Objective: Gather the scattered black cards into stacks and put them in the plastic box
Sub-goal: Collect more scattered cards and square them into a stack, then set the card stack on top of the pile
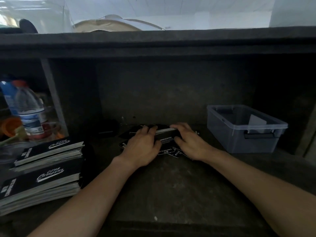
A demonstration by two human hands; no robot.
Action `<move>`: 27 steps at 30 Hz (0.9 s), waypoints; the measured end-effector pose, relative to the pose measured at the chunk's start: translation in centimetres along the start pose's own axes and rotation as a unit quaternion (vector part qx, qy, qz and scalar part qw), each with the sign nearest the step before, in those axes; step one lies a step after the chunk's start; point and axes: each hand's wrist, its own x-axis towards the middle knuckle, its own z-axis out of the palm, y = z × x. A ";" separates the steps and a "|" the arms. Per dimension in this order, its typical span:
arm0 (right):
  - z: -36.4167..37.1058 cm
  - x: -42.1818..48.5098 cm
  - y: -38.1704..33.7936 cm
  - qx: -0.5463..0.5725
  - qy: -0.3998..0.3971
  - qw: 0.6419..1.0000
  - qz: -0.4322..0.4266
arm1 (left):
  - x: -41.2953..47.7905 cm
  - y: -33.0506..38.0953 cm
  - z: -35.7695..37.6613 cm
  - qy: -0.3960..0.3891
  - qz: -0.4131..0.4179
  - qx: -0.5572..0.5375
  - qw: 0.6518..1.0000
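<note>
A stack of black cards [165, 135] with white print lies on the dark shelf, between my two hands. My left hand [142, 147] grips the stack's left end, fingers curled over the top. My right hand [189, 141] grips the right end, thumb at the near edge. Several loose black cards [172, 152] lie scattered under and around the hands. The clear plastic box [246, 129] stands open to the right, apart from my hands, with a pale card-like piece inside.
Two tall piles of black booklets [47, 168] sit at the left front. Water bottles [29, 108] and orange items stand in the left compartment behind a divider. The shelf's back wall is close behind the cards.
</note>
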 end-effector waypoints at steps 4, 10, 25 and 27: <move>0.2 -0.5 -0.3 -0.021 0.037 0.999 -0.024 | 0.0 -0.1 0.1 0.002 0.017 -0.083 0.996; 0.3 -0.3 -1.3 -0.005 0.022 1.000 0.009 | 1.1 1.0 -0.1 -0.034 -0.066 -0.107 0.992; -2.0 -2.8 -16.2 0.419 0.074 0.905 -0.004 | -11.7 -3.2 -17.2 0.103 -0.101 -0.180 0.973; -1.1 -2.7 -18.7 0.492 0.033 0.870 -0.001 | -13.9 -5.2 -18.8 0.086 -0.137 -0.246 0.956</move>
